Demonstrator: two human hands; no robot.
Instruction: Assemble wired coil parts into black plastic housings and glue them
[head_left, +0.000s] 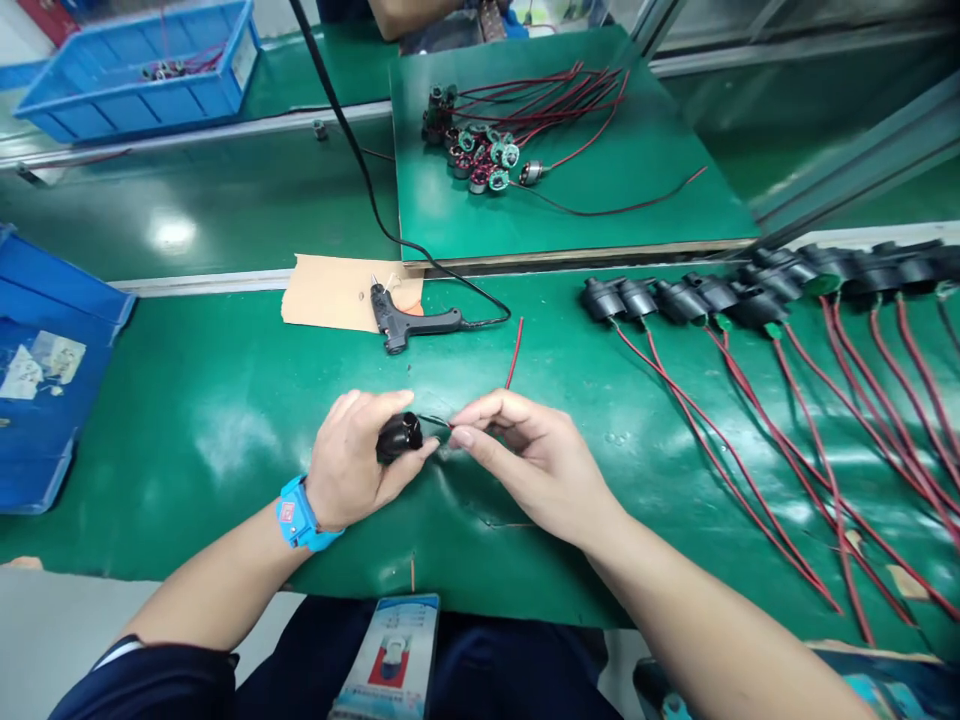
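Note:
My left hand [352, 455], with a blue wrist strap [300, 515], is closed around a small black plastic housing [399, 436] just above the green mat [187, 420]. My right hand [525, 450] pinches thin wires [439, 422] that come out of the housing's right side. A red wire [514, 352] rises from behind my right fingers toward the back. Both hands are close together at the middle of the mat.
A black glue gun [405, 320] lies on brown cardboard [330, 292] behind my hands. A row of black housings [690, 298] with red wires [787, 480] fills the right. Loose parts with red wires [487, 150] sit on a raised green board. Blue bins [45, 370] stand left; another blue bin [142, 75] is at the back.

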